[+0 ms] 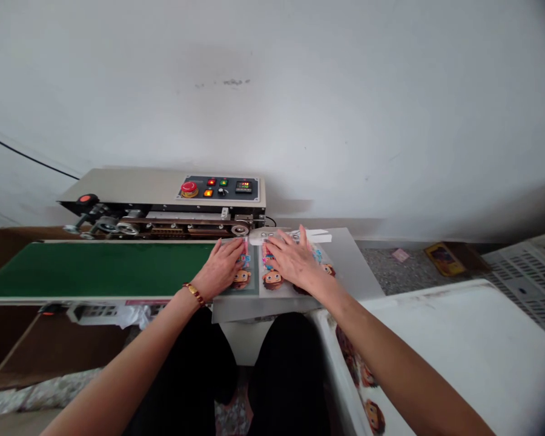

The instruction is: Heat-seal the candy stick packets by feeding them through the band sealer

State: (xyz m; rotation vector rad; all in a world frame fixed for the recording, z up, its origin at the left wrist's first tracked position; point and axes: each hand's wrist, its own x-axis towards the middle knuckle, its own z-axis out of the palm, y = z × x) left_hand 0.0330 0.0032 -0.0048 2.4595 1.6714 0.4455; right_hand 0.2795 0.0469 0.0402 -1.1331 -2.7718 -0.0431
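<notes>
Clear plastic bags with printed cartoon figures lie side by side at the right end of a band sealer (163, 188). My left hand (222, 269) lies with its fingers stretched over the left bag (242, 280), by the end of the green conveyor belt (104, 266). My right hand (297, 261) is spread flat over the middle bag (272, 281). Part of another bag (327, 267) shows to the right of it. Beneath the bags is a pale, smooth board (352, 266). My fingers and palms hide much of the prints.
The sealer's control panel (218, 189) has a red stop button and lit displays. A white tub (458, 327) at the right has cartoon pieces (373, 416) at its near side. Cardboard boxes (40, 351) stand under the belt. A plastic crate (527, 278) sits far right.
</notes>
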